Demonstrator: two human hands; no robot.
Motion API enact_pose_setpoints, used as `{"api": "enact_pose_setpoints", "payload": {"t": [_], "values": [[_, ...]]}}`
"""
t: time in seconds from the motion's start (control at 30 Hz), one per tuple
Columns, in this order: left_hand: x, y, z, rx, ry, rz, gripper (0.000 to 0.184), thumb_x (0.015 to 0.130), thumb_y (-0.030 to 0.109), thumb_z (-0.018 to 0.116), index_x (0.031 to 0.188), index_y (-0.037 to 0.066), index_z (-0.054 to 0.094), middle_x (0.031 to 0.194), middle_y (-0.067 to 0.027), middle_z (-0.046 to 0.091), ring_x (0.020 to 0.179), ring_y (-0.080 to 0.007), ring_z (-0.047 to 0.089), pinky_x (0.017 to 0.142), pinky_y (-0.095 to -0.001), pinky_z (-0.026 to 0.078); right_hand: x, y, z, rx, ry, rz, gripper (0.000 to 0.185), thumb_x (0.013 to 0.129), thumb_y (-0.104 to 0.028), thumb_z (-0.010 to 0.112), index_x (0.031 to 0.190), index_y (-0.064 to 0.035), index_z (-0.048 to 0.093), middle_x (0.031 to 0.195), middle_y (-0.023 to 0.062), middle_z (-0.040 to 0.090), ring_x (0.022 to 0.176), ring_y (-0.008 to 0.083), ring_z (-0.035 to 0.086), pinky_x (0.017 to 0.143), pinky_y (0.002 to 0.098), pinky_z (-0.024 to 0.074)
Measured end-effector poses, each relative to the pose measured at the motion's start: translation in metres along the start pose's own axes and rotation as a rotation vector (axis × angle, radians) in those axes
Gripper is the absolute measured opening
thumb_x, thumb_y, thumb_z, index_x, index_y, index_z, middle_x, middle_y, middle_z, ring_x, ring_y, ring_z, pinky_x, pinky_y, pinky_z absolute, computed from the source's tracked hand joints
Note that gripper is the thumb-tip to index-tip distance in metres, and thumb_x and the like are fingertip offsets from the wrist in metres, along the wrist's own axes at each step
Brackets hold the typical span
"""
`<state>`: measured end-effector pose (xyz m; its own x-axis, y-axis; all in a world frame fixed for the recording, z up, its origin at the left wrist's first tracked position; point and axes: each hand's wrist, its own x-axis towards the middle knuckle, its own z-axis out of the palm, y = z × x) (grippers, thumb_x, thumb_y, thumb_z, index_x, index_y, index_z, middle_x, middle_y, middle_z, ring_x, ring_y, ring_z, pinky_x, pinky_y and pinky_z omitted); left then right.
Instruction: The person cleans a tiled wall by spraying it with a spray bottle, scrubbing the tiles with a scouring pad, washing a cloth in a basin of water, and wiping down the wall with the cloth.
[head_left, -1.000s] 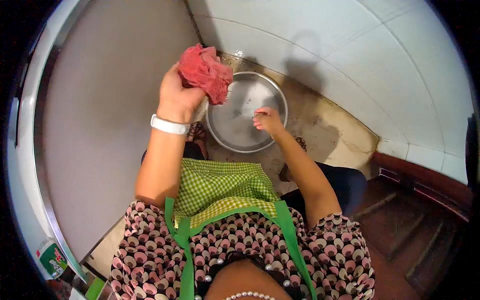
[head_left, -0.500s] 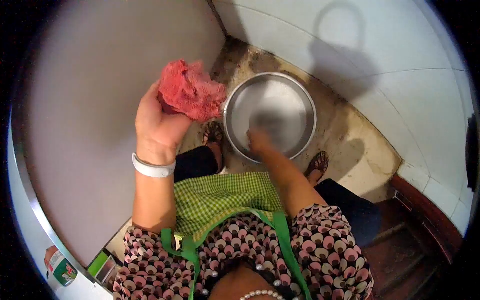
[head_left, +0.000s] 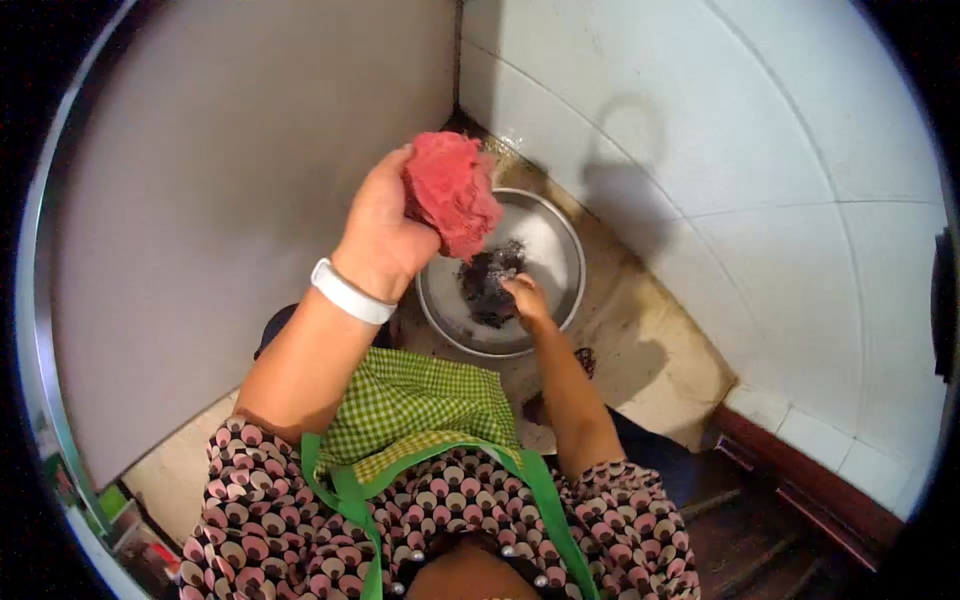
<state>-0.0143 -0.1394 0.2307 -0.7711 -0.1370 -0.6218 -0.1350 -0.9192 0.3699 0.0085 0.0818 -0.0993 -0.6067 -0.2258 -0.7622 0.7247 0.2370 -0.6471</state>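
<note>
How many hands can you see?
2. The left hand holds up a red cloth. The right hand is over the metal basin, at a dark clump.

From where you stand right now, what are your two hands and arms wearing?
Both hands are bare, without gloves. Left hand: a plain white band around the wrist. Right hand: no band visible. Both sleeves are short, with pink, cream and dark rounded shapes.
</note>
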Motion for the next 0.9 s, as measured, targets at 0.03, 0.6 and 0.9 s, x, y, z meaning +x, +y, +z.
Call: {"api": "enact_pose_setpoints", "payload": {"t": [0.03,0.6,0.9], "values": [[-0.002,-0.001,-0.002,-0.020,-0.029,0.009,0.035,0.096,0.026,0.031,0.112,0.001,0.051,0.115,-0.0146,0.057,0.107,-0.0300,0.054,0.096,-0.0444,0.040,-0.021,-0.017,0.005,0.107,0.038,0.000,0.043,0.080,-0.019,0.068,0.112,0.0010,0.049,0.120,0.0147,0.051,0.105,0.0246,0.053,0.071,0.0417,0.0523],[0.008,0.008,-0.004,-0.155,-0.270,0.113,0.023,0.088,0.008,0.052,0.110,0.001,0.053,0.108,-0.0150,0.058,0.102,-0.0280,0.056,0.089,-0.0425,0.047,0.019,0.007,-0.012,-0.664,0.270,-0.360,0.071,0.062,-0.019,0.084,0.118,0.0021,0.048,0.101,0.0123,0.060,0.090,0.0210,0.059,0.072,0.0340,0.0505],[0.018,0.011,-0.006,-0.184,-0.162,0.029,0.026,0.089,0.011,0.046,0.111,-0.001,0.054,0.110,-0.0166,0.060,0.103,-0.0309,0.056,0.095,-0.0442,0.043,-0.024,-0.058,-0.014,-0.205,0.120,-0.476,0.032,0.073,-0.008,0.074,0.099,-0.0024,0.057,0.086,0.0051,0.061,0.076,0.0158,0.060,0.068,0.0309,0.0500]]}}
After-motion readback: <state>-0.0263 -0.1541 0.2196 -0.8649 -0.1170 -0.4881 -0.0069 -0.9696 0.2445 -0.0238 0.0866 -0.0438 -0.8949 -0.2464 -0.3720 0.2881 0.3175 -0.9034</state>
